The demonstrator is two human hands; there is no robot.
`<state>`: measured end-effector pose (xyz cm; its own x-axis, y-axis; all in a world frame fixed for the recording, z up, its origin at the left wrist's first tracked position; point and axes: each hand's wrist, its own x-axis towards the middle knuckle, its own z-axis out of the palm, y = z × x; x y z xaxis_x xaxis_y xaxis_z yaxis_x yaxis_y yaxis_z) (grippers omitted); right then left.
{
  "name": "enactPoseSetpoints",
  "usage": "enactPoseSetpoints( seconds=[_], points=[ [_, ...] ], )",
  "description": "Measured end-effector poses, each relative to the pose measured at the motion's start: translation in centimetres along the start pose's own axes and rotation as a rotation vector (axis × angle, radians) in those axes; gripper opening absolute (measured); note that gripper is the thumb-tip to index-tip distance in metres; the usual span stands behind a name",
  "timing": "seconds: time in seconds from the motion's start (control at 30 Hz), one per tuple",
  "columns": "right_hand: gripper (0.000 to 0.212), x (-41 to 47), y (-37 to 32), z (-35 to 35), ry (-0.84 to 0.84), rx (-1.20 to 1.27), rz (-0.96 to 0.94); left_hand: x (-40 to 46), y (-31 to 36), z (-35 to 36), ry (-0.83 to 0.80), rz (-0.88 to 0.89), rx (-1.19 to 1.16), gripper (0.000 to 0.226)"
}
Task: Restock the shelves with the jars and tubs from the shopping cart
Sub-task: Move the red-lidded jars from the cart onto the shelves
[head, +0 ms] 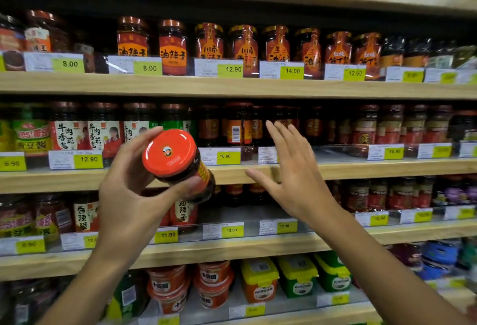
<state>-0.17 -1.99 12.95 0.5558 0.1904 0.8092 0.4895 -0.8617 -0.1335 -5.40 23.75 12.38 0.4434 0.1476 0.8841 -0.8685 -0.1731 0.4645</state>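
Note:
My left hand (129, 190) grips a dark sauce jar (178, 164) with a red lid, tilted so the lid faces me, in front of the middle shelf's edge. To its right, my right hand (291, 169) is open with fingers spread and holds nothing, reaching toward the middle shelf (361, 167). Behind that hand stand similar jars with red-orange labels (238, 128), set back from the shelf front. The shopping cart is out of view.
Wooden shelves run across the view, filled with sauce jars behind price tags. The upper shelf (232, 87) holds orange-labelled jars. A lower shelf (232, 249) has a gap behind the 12.80 tag. Red, yellow and green tubs (260, 278) sit on the bottom shelf.

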Motion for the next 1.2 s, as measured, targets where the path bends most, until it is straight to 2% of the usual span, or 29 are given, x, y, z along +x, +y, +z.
enactPoseSetpoints(
  seconds=[0.23, 0.43, 0.9, 1.2],
  points=[
    [0.085, -3.8, 0.9, -1.5, 0.049, -0.008, -0.059, 4.2, 0.0, 2.2, 0.055, 0.105, 0.004, 0.081],
    [0.082, -4.0, 1.3, -1.7, 0.062, 0.031, -0.067, 6.7, -2.0, 4.3, 0.093, 0.117, 0.097, 0.079],
    [0.078, -2.6, 2.2, -1.8, 0.090, 0.094, -0.118, 8.4, -6.5, 7.2, 0.108, 0.078, 0.375, 0.081],
    [0.081, -2.5, 2.2, -1.4, 0.145, 0.148, -0.153, 9.1, -7.3, 8.1, 0.240, -0.061, 0.427, 0.076]
  ],
)
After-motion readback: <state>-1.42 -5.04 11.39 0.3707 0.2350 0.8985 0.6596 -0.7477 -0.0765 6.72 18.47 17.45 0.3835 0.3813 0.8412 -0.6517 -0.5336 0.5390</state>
